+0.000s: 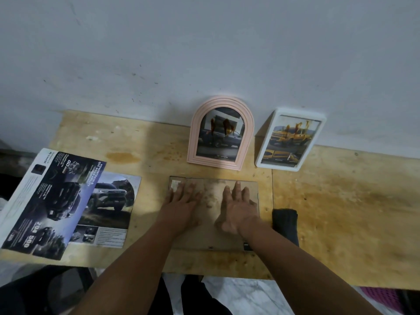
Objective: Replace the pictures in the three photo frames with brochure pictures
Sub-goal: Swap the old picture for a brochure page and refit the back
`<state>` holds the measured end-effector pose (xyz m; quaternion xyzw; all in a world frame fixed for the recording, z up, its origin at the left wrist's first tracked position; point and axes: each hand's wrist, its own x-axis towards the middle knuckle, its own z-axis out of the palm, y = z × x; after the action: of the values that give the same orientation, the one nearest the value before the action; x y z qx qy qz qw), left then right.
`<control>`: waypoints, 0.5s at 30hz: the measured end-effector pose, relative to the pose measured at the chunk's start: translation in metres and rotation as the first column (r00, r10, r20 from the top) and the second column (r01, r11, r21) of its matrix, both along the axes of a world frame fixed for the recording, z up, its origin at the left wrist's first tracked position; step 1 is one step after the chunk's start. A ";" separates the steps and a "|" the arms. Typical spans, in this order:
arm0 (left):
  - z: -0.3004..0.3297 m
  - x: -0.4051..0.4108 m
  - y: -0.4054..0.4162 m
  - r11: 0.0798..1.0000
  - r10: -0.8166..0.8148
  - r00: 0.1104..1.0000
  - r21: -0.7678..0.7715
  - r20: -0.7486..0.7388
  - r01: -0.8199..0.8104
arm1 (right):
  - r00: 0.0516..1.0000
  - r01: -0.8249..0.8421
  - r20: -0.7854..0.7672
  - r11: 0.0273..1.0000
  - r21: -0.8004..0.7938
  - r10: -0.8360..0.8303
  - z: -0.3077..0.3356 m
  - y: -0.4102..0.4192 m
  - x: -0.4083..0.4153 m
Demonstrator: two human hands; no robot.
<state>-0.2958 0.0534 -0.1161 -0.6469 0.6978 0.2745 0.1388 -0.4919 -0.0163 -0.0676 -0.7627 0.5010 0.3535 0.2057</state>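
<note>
Reading "TOYOTA" on pink arched frame (220,133) picture.

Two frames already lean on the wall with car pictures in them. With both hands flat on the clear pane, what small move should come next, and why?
Probably lift the clear pane by an edge. The left hand and right hand press on it flat, and it holds no picture, while the brochure pages lie to its left, ready to supply one.

At your 12 o'clock, the pink arched frame (220,133) reads "TOYOTA"; at 9 o'clock, your brochure (48,201) shows "POWERTRAIN & OFF-ROAD ABILITY", "204", "500"
</note>
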 end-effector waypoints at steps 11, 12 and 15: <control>-0.003 0.002 0.000 0.999 0.032 0.998 -0.027 -0.048 -0.033 | 0.979 -0.200 0.037 0.979 0.038 0.198 -0.013 -0.006 0.014; -0.003 0.002 0.000 0.999 0.031 0.999 -0.020 -0.045 -0.032 | 0.978 -0.206 0.021 0.978 0.037 0.205 -0.013 -0.006 0.014; -0.003 0.001 -0.001 0.999 0.038 0.998 -0.020 -0.040 -0.039 | 0.976 -0.214 -0.035 0.975 0.063 0.216 -0.014 -0.007 0.017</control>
<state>-0.2946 0.0526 -0.1193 -0.6560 0.6906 0.2827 0.1131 -0.4745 -0.0233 -0.0814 -0.7985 0.4090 0.4042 0.1780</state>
